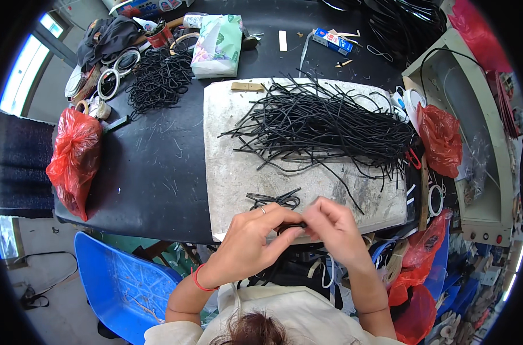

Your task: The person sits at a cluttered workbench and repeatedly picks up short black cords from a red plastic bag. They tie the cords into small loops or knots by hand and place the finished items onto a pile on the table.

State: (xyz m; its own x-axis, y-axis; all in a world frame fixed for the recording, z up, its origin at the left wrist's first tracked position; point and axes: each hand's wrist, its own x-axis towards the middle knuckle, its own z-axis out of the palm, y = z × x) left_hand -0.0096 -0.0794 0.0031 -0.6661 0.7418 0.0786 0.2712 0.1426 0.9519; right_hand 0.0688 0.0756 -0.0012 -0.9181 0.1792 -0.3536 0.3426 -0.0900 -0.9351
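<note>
Just over the near edge of the work mat, my left hand (253, 233) pinches a short black cord (293, 226) between thumb and fingertips. My right hand (334, 227), slightly blurred, is closed at the cord's other end, its fingertips close to the left ones. Beyond my left fingers lies a small bunch of looped black cords (276, 199), partly hidden by the hand. A large loose heap of straight black cords (330, 123) covers the far part of the pale, stained mat (227, 172).
A knotted red plastic bag (76, 158) stands at the table's left edge. Behind are a tangled black cord pile (161, 80), a tissue pack (218, 46) and a blue box (333, 41). A beige metal cabinet (474, 195) borders the right; a blue chair (120, 282) stands front left.
</note>
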